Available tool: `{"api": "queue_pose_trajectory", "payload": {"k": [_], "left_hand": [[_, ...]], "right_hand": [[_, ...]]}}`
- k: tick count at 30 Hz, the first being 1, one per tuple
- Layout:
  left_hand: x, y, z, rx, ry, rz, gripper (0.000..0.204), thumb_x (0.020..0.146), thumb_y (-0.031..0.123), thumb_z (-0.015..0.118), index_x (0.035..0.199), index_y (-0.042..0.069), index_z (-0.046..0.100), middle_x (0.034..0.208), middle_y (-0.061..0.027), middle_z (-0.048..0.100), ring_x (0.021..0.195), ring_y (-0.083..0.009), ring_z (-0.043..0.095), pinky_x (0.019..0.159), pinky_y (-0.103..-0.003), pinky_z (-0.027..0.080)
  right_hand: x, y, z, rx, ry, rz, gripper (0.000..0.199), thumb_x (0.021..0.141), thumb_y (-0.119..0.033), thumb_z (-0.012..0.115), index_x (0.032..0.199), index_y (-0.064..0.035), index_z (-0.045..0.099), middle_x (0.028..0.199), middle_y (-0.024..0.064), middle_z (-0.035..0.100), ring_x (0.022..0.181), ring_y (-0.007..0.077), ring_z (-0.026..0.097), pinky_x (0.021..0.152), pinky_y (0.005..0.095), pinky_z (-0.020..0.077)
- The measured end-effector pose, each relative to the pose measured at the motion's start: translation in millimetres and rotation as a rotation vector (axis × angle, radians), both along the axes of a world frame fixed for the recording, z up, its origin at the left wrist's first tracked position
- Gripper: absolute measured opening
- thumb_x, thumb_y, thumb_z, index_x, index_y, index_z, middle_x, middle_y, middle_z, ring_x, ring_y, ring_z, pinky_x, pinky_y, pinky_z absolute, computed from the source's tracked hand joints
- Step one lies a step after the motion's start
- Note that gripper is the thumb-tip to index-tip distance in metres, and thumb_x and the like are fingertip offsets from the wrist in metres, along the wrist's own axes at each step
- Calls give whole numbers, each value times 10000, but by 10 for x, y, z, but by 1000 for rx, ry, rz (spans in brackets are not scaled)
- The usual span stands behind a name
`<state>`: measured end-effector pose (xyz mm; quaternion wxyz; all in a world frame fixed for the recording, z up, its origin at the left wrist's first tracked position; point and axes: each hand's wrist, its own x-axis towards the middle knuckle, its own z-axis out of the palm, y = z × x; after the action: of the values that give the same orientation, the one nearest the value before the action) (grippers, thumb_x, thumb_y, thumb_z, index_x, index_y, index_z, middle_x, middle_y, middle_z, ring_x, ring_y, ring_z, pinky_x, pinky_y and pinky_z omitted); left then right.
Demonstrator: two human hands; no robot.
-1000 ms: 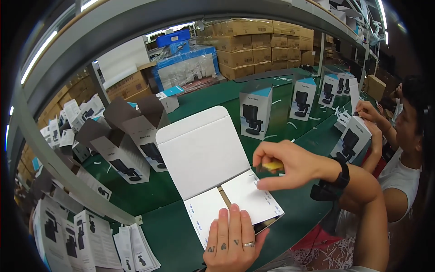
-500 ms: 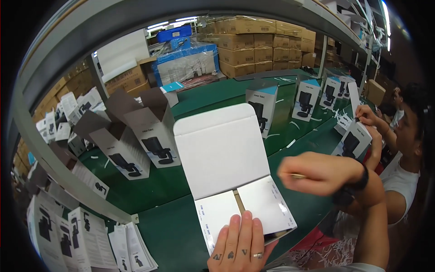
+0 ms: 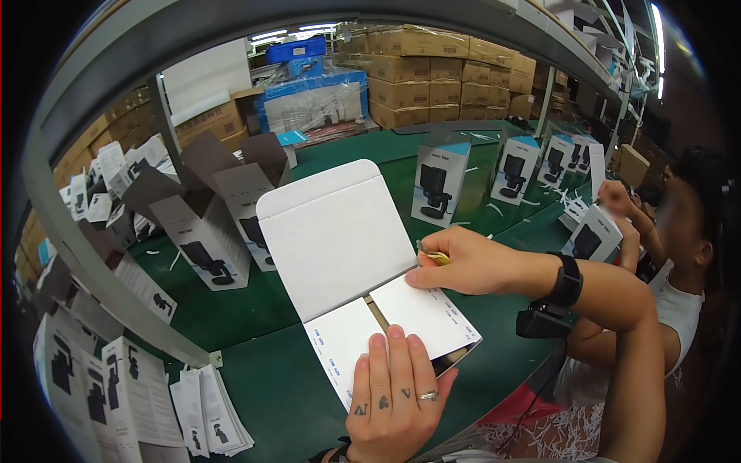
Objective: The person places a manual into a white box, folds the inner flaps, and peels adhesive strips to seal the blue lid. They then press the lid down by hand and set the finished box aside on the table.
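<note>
A white cardboard box lies open on the green table, its big lid flap standing up and two inner flaps folded flat. My left hand presses fingers-down on those inner flaps at the box's near edge. My right hand reaches in from the right at the lid's right edge, pinching a small yellow object between thumb and fingers. A black band is on that wrist.
Several upright printed product boxes stand on the table behind. Open grey boxes sit at left by a shelf rail with leaflets. A person works at the right. Brown cartons are stacked at the back.
The view shifted so the box sits more to the right. My right hand moved left to the lid's right edge with the yellow object. My left hand stayed on the flaps.
</note>
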<state>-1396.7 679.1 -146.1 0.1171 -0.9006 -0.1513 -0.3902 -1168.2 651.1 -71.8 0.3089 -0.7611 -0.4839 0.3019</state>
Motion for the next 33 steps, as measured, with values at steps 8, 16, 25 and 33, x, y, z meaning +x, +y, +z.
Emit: {"api": "queue_pose_trajectory", "payload": {"k": [8,16,25,33], "left_hand": [[-59,22,-5,-7,5,-21,482,983,367,597,1239,-37,656,1272,-229,664,1161,-379,654,1023,-454,491],[-82,68,-57,35,-70,-23,476,1003,350,561,1257,-45,641,1273,-239,660,1177,-384,646,1015,-460,493],[-179,139,-142,97,-22,4,483,955,440,637,1184,19,700,1177,-164,716,1116,-331,693,996,-398,497],[-215,117,-194,146,-50,8,456,963,453,623,1125,39,727,1087,-116,733,1057,-265,710,957,-358,510]], "right_hand": [[-70,-65,39,-27,225,-88,150,843,-74,668,810,-76,522,712,-30,512,605,66,442,519,254,340],[253,-872,-852,-462,-537,380,269,818,-265,735,992,-72,666,864,122,685,782,298,673,681,425,527],[-590,89,223,510,-687,326,189,903,-118,667,1076,-40,673,922,146,648,845,358,663,726,421,545],[-957,512,-66,523,-542,464,154,885,-125,683,1006,-34,656,948,135,658,829,354,666,717,403,547]]}}
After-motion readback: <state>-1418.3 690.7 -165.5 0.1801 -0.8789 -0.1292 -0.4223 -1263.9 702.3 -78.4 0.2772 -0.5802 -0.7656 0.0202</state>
